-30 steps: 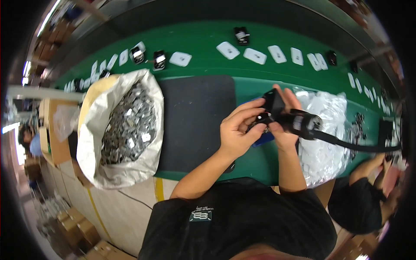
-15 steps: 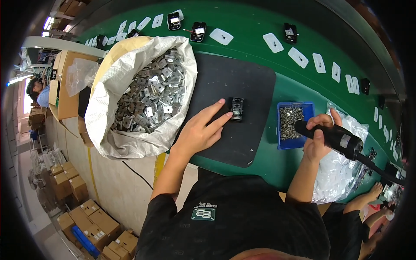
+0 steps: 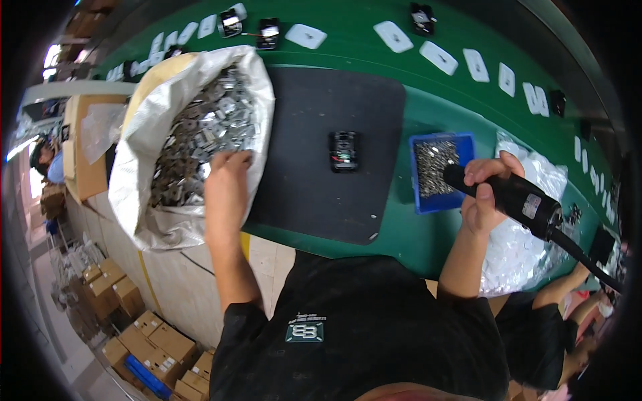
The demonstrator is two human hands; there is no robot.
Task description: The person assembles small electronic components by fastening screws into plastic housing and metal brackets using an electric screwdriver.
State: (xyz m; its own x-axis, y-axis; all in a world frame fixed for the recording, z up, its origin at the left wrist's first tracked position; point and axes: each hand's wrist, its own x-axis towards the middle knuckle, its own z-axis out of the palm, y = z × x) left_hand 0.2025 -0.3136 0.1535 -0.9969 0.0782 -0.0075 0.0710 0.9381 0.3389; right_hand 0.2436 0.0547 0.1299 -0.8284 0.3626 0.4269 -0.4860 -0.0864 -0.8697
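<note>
My left hand [image 3: 226,187] reaches into a white woven sack [image 3: 127,180] full of small flat metal pieces [image 3: 194,140] with holes. Its fingers are curled down among the pieces, and whatever they pinch is hidden. My right hand [image 3: 483,210] grips a black corded electric screwdriver [image 3: 520,200], held tilted over the near right side of a blue bin [image 3: 414,184]. Small screws [image 3: 433,164] fill that bin. Between my hands, a small black plastic housing [image 3: 344,151] with parts inside rests untouched on a dark mat [image 3: 311,200].
Along the green belt [image 3: 354,33] at the back sit white plates [image 3: 305,37] and black housings [image 3: 269,33]. Clear plastic bags [image 3: 518,254] lie right of the bin. Another person's arm [image 3: 562,287] shows at the lower right. Cardboard boxes [image 3: 157,337] stand on the floor at left.
My left hand has left the black housing and moved left into the sack, its fingers now curled. My right hand still holds the screwdriver by the bin. The whole view has shifted slightly.
</note>
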